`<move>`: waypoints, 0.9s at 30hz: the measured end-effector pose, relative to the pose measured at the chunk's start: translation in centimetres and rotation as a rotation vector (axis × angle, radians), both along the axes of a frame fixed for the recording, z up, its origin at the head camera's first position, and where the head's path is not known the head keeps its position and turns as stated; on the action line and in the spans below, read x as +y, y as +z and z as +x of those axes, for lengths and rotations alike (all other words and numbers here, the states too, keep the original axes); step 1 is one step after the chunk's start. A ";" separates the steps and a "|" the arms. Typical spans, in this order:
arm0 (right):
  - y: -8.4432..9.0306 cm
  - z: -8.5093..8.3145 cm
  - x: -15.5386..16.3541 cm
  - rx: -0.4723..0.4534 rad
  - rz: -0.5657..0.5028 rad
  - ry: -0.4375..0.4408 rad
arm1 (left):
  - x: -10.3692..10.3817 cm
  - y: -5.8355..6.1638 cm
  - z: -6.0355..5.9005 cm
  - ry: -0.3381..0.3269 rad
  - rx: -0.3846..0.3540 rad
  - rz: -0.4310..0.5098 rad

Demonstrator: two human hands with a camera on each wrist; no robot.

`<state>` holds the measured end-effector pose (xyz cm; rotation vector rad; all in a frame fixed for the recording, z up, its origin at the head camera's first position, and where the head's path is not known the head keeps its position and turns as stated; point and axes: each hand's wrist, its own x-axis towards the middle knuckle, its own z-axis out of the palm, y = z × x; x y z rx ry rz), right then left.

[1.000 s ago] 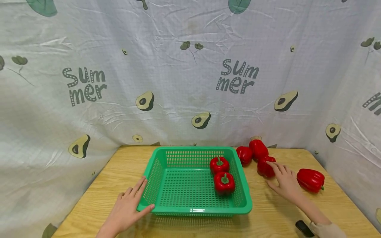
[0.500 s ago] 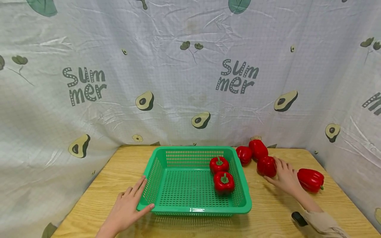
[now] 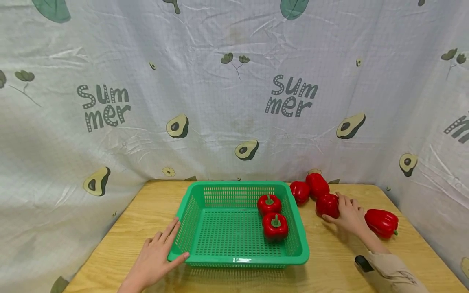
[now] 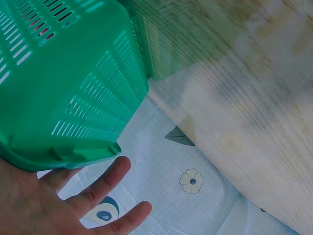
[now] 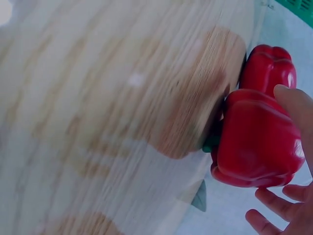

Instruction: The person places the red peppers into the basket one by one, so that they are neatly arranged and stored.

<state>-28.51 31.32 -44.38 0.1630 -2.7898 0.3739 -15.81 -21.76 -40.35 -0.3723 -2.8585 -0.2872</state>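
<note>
My right hand [image 3: 349, 215] grips a shiny red bell pepper [image 3: 327, 205] from its right side, thumb at the front and fingers behind. In the right wrist view this pepper [image 5: 259, 139] shows a green stem, with the thumb on one side and fingertips curling in at the other. My left hand [image 3: 152, 260] rests with fingers extended on the front left corner of a green plastic basket [image 3: 239, 259]. Two red bell peppers stand stem up along the basket's right side: a front pepper [image 3: 275, 228] and a back pepper [image 3: 269, 204].
Behind the gripped pepper lie two more, a left one [image 3: 300, 193] beside the basket and a right one [image 3: 317, 185]. Another bell pepper [image 3: 381, 223] lies on its side beyond my right hand. A printed cloth [image 3: 205, 81] hangs behind the wooden table [image 3: 146, 211].
My right hand has come from over the pepper's top to its right side and now has thumb and fingers around it. The left hand and basket stay put.
</note>
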 end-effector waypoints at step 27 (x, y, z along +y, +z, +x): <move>-0.4 -0.4 0.4 -0.151 -0.121 -0.013 | 0.0 0.0 -0.1 0.000 -0.008 0.004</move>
